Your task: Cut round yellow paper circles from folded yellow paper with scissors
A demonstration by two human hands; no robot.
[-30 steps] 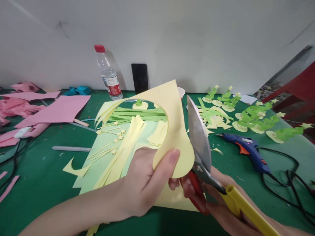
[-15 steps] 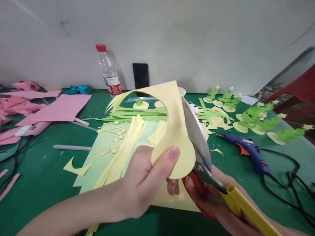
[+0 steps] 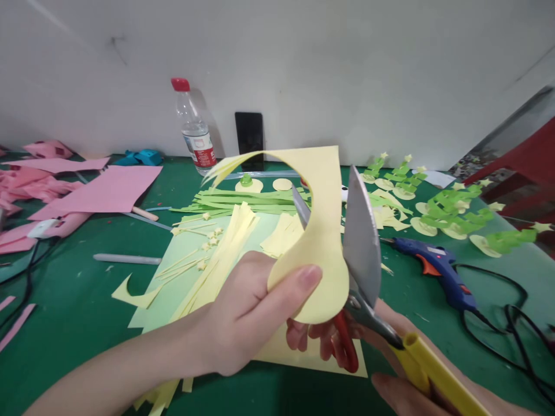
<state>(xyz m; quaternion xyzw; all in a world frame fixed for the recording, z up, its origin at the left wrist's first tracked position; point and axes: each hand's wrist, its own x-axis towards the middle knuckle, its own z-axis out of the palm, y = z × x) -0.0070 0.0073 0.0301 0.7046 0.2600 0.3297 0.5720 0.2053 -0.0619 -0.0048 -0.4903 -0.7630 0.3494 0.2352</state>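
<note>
Between thumb and fingers, my left hand pinches a piece of pale yellow paper by its rounded lower part. A curved edge is cut along its left side, ending in a thin frayed strip at the upper left. My right hand grips scissors with one red and one yellow handle. Their blades stand apart around the paper, one in front at its right edge, the other behind it with the tip showing to the left. Beneath both hands lies a yellow sheet, partly covered.
Yellow paper strips and green strips lie behind my left hand. A blue glue gun with a looping black cord sits right. Farther back stand a water bottle, a phone and green paper plants. Pink paper lies left.
The scissor blades have spread apart, and the rear blade's tip now shows left of the paper. The paper has shifted slightly right, turning more toward me.
</note>
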